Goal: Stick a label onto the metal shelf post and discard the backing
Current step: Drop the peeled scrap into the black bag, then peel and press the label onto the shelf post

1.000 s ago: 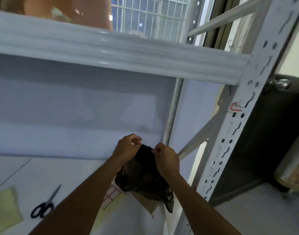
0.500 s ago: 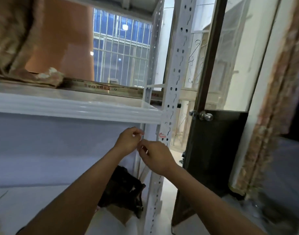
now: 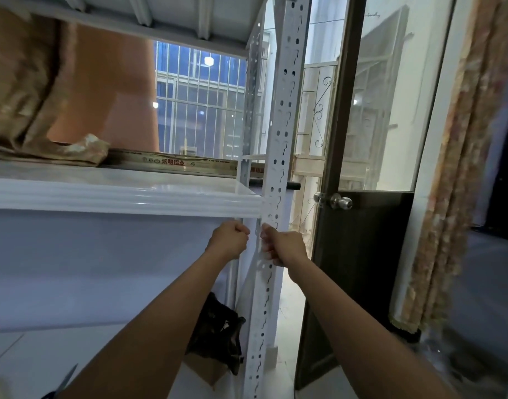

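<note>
Now, on the head view, both hands have come up from the black bag to the metal shelf post, just under the shelf's front edge. The left hand is curled tight beside the post. The right hand has bent fingers touching its face. I cannot make out the label, nor what either hand holds. I judge sticking is under way, with the backing not yet discarded.
</note>
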